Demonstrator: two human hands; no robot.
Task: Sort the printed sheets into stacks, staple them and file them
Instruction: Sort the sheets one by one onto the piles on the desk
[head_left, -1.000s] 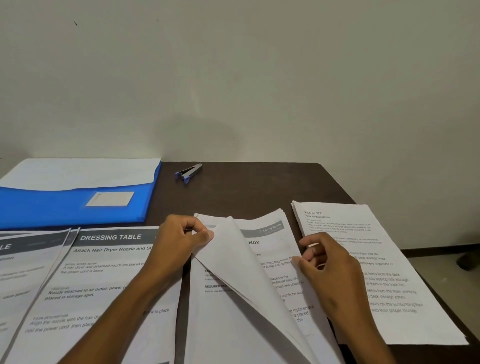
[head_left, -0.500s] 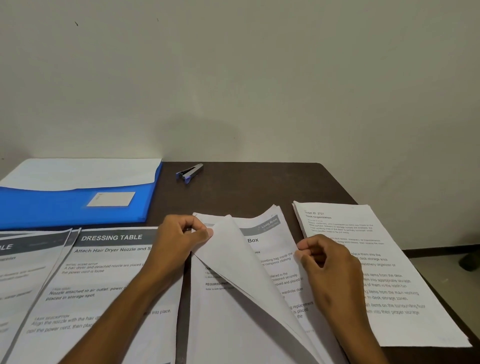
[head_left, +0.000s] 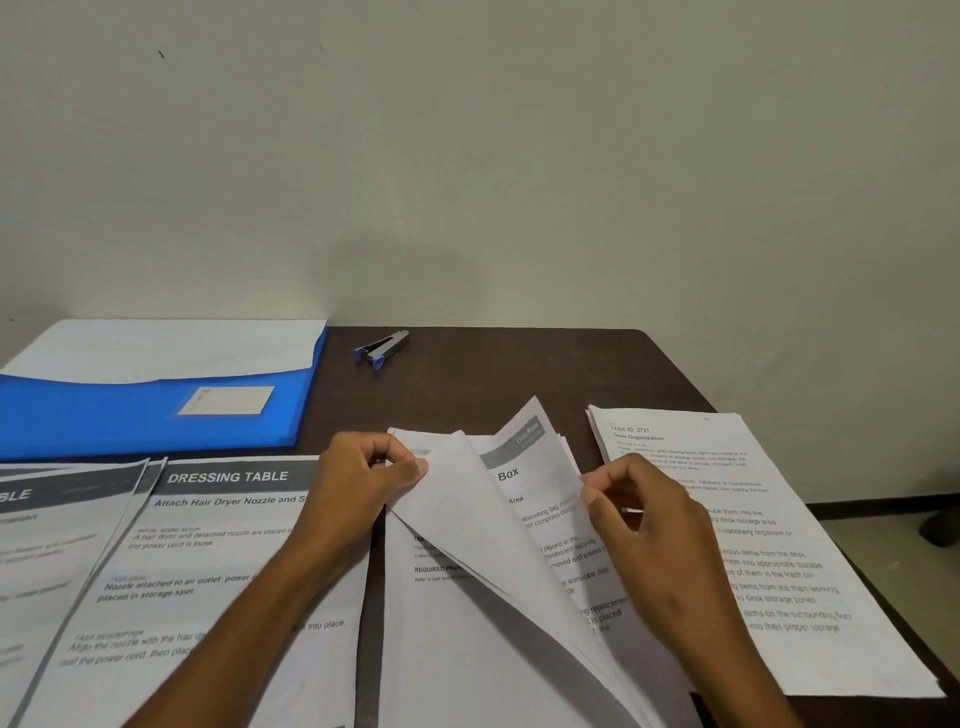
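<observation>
— What is seen at the middle of the dark table (head_left: 519, 374)?

— A middle stack of printed sheets (head_left: 467, 649) is being leafed through. Its top sheet (head_left: 467, 519) is pinched at the upper corner between thumb and curled fingers of the left hand (head_left: 363, 483) and is folded over, blank back showing. The edge of a second sheet (head_left: 545, 467), marked "Box" under a grey header, is pinched by the fingertips of the right hand (head_left: 649, 525) and is raised off the pages beneath.

— And where are the other papers placed?

— A stack headed "DRESSING TABLE" (head_left: 218, 561) is laid just beside the middle stack, on the left, and is partly crossed by the left forearm. A further stack (head_left: 47, 561) is overlapped by it at the left edge of the view; only the letters "LE" can be read there. On the right, a stack headed "Desk Organization" (head_left: 810, 571) is laid near the table's right edge, partly covered by the right hand.

— What is kept at the back?

— A blue folder (head_left: 130, 415), with white sheets showing in its pocket and a pale label on its front, is laid at the far left. A stapler (head_left: 382, 347) with a blue tip is set apart from it, near the wall (head_left: 467, 156), untouched.
</observation>
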